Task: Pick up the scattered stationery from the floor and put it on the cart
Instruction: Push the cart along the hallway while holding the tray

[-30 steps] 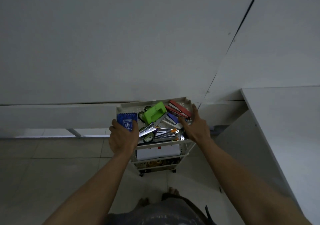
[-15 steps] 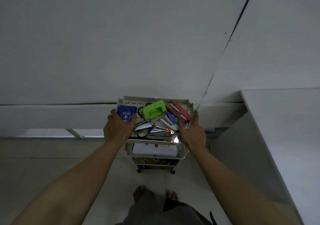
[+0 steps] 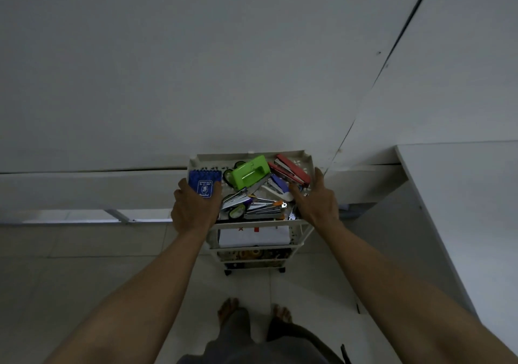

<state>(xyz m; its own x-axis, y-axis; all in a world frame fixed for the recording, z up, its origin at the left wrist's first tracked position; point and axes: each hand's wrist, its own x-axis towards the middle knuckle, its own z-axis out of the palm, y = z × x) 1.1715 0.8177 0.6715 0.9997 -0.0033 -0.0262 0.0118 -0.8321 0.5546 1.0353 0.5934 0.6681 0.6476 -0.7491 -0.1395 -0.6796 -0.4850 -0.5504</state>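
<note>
A white three-tier cart [image 3: 252, 157] stands on the tiled floor against the wall. Its top tray holds a blue spiral notebook [image 3: 204, 182], a green hole punch [image 3: 249, 171], a red stapler [image 3: 291, 168], a purple-and-white stapler [image 3: 279, 185] and several metal staplers [image 3: 260, 208]. My left hand [image 3: 192, 213] grips the tray's left rim, with its thumb on the notebook's corner. My right hand [image 3: 318, 202] grips the right rim, thumb inside the tray near the staplers.
A white paper pack [image 3: 253, 236] lies on the middle shelf, with tape rolls [image 3: 252, 254] on the bottom one. A white desk [image 3: 462, 195] stands to the right and a low white ledge [image 3: 84, 187] to the left. My bare feet [image 3: 252, 311] are just behind the cart.
Both hands stay on the tray's sides. The cart now sits a little farther from me and squarer to the wall, and my feet have come fully into view.
</note>
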